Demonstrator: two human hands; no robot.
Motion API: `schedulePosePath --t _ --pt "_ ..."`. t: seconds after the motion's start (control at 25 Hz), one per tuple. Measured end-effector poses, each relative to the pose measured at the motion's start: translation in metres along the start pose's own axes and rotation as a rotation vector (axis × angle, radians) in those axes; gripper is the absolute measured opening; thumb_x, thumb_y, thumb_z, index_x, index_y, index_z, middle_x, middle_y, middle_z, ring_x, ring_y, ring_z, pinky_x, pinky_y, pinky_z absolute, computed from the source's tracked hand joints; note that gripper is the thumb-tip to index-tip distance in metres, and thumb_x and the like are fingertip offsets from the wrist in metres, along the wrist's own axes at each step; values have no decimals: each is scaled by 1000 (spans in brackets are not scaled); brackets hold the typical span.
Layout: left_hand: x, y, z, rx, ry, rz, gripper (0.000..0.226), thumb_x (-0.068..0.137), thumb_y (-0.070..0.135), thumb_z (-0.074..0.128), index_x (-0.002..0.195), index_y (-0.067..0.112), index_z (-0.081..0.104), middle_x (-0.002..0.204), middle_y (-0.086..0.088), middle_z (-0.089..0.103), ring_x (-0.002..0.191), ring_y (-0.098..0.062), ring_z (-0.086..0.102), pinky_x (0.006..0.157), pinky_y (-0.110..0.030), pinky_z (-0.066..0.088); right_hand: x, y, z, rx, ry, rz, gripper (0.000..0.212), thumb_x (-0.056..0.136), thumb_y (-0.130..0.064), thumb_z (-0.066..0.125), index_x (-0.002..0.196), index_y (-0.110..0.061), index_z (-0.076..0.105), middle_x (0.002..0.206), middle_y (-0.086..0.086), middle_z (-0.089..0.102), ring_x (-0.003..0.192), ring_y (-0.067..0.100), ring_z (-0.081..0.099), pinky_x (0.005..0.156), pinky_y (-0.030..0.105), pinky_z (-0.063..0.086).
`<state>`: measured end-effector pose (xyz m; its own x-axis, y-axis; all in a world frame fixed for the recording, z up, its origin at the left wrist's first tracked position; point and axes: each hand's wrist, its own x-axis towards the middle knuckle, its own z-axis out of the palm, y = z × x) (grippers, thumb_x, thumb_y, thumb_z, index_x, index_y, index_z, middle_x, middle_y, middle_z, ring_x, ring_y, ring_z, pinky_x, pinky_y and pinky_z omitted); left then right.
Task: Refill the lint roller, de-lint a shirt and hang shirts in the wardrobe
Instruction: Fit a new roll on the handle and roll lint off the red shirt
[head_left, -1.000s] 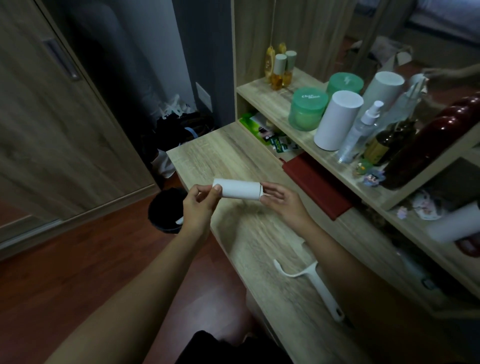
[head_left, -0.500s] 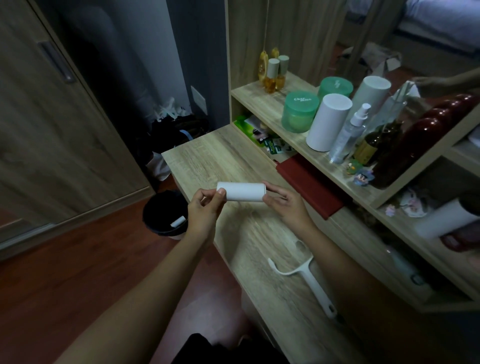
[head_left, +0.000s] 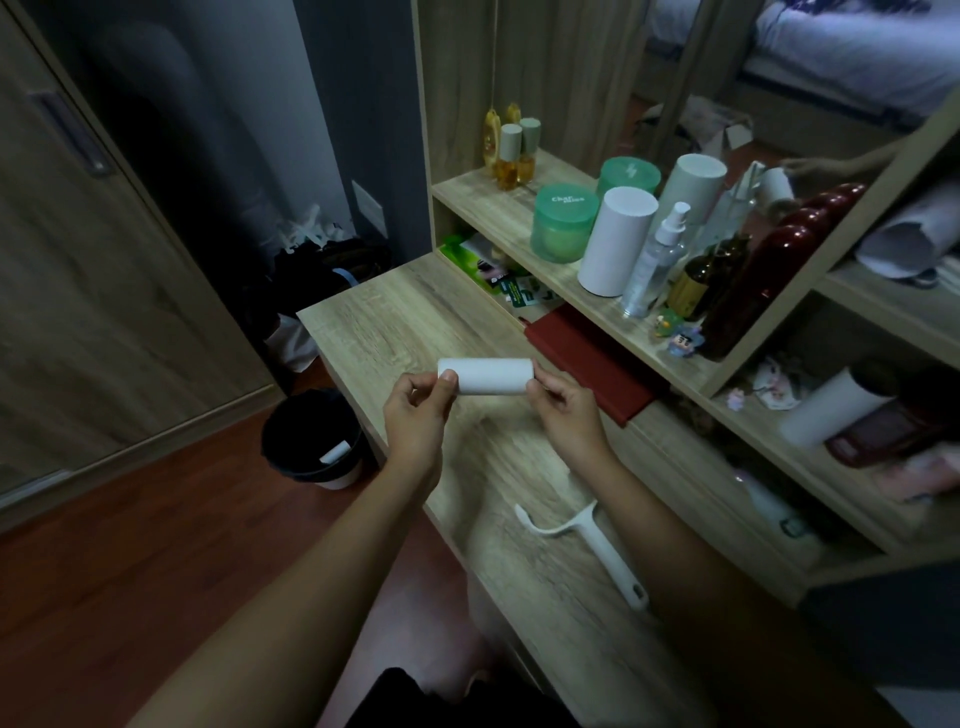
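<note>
**Refill roll in hand, handle not yet fitted**

Position: The white refill roll (head_left: 488, 376) is held level above the wooden desk (head_left: 395, 322), clear of the surface. The left hand (head_left: 418, 415) pinches one end with thumb and fingertips. The right hand (head_left: 566, 413) pinches the other end in the same way. Both grips are closed on the roll, and neither hand carries anything else.

The bare lint roller handle (head_left: 597, 545) lies flat on the desk nearer the person. Its curved arm points toward the roll and its grip end points away. Handle and roll are well apart.

A black waste bin (head_left: 301, 426) stands on the floor just beside the desk edge. A small white piece (head_left: 335, 453) lies inside it, possibly a spent core, though the dim view does not settle this.

Assessment: The refill stage appears to be under way, with the roll being turned and checked. Shirts and wardrobe work have not been started.

Recommendation for the step:
- Keep the fingers on the roll's ends so the sheet surface is not crushed or fouled.
- Free one hand, lift the handle by its grip, and line the hollow core up with the arm.
- Push straight along the axis until the roll seats, then check that it spins freely.
- Peel the outer wrap only once the roll is mounted.
</note>
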<state>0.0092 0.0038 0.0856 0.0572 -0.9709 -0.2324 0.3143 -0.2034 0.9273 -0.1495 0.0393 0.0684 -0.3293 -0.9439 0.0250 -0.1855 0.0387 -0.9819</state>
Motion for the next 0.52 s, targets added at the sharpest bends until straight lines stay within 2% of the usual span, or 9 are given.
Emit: schedulePosePath --t 0.2,0.32,0.4,0.48,0.52 --pt "8 7 5 -44 38 -81 17 92 8 58 78 13 48 92 -7 56 82 -13 56 75 -22 51 -8 -8 -1 -9 66 -53 32 81 -3 69 111 3 64 109 4 64 99 7 59 79 -1 41" --pt "12 2 12 -55 111 -162 18 92 17 60 83 12 45 94 -6 56 81 -15 59 73 -28 54 -13 -11 4 -17 66 -101 31 76 -4 73 106 0 68 108 2 65 95 -3 60 79 3 44" --pt "15 -1 13 -86 106 -253 22 90 20 64 97 5 50 102 -10 57 81 -19 61 64 -27 58 -14 -14 2 -32 57 -135 29 75 -6 75 104 -3 70 104 -2 65 91 -9 60 80 6 46" --pt "16 -1 14 -123 86 -334 38 90 17 65 118 -4 51 113 -15 57 83 -19 63 57 -23 59 -13 -18 -2 -32 29 -153 26 75 -7 75 100 -5 72 101 -7 63 91 -10 60 81 10 49" --pt "16 0 16 -141 83 -360 41 90 14 65 122 -5 51 114 -15 58 83 -18 63 57 -22 59 -12 -22 -5 -23 8 -153 24 75 -6 75 98 -5 72 100 -8 62 92 -9 60 81 13 50"
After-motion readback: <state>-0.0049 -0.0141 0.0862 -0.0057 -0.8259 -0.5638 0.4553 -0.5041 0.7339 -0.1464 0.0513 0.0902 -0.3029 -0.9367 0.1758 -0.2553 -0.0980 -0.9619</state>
